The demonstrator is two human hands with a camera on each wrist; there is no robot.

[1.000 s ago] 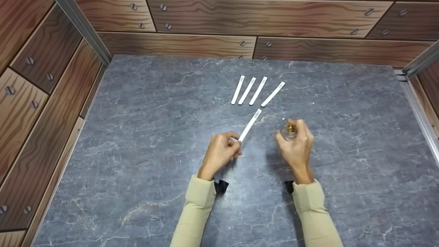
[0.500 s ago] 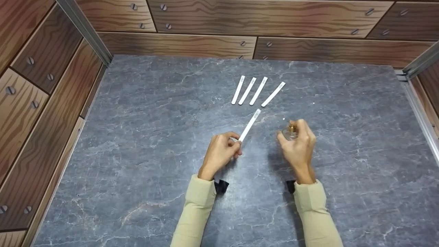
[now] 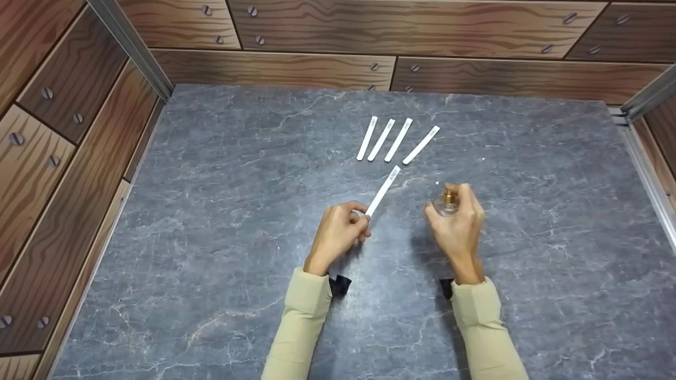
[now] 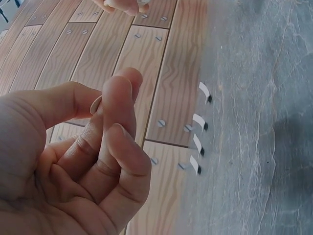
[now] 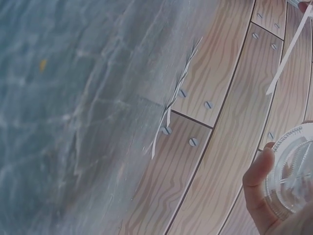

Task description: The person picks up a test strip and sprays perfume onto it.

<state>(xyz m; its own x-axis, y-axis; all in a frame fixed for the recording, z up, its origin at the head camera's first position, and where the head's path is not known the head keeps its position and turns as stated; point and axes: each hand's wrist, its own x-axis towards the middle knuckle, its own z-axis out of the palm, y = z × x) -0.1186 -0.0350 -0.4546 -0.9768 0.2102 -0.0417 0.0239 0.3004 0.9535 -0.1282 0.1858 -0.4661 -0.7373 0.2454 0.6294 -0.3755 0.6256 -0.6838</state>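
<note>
Between thumb and fingers, my left hand [image 3: 338,229] pinches the near end of a white perfume test strip [image 3: 383,191]. The strip slants up and away to the right, with small dark print at its far end. My right hand [image 3: 458,227] grips a clear glass perfume bottle [image 3: 446,208] with a gold neck, the index finger bent over its top. In the right wrist view the bottle's round ribbed base [image 5: 293,171] faces the camera, and the held strip [image 5: 288,54] hangs beyond it. The left wrist view shows only a sliver of the strip at the fingertips.
Several more white test strips [image 3: 398,140] lie fanned out on the grey marbled table [image 3: 211,211], beyond the hands. Wood-patterned panels [image 3: 317,31] wall the back and left side. A metal rail [image 3: 647,174] runs along the right edge.
The left hand and its strip have shifted slightly left. The right hand with the bottle moved a little right, then back left. The strips on the table stay put.
</note>
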